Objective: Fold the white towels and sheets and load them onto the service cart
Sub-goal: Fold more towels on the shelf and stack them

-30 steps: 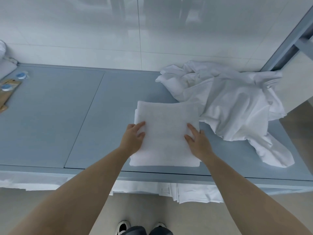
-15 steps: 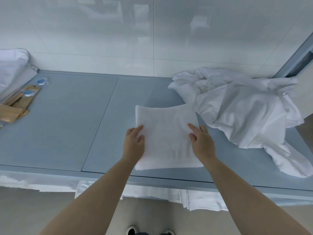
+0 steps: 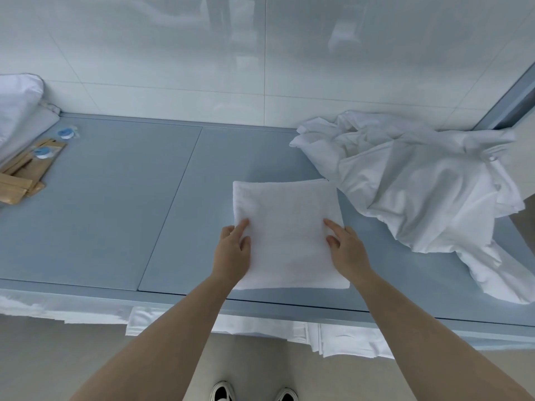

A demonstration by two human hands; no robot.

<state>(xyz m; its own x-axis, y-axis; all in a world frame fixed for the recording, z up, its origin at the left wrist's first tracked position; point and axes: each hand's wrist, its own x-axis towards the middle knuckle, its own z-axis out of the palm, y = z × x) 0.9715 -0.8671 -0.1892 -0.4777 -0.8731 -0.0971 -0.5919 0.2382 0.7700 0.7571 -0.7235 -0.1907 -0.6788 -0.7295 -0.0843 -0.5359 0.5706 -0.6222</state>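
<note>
Glossy white wall tiles (image 3: 173, 53) back a blue-grey cart top (image 3: 101, 212), and near its front edge lies a folded white towel (image 3: 285, 227), a neat square, flat on the surface. The person's left hand (image 3: 231, 253) lies on the towel's left edge with the fingers laid fairly straight along the cloth; the right hand (image 3: 346, 253) lies on the right edge in the same way, forefinger pointing inward. Neither hand is closed round the towel. Just beside the towel's far right corner a crumpled white sheet (image 3: 428, 198) is heaped, its tail running toward the front right. Brown paper packets (image 3: 26, 175) lie far left beside a stack of white linen (image 3: 17, 111). Folded linen (image 3: 347, 340) shows below the front edge.
</note>
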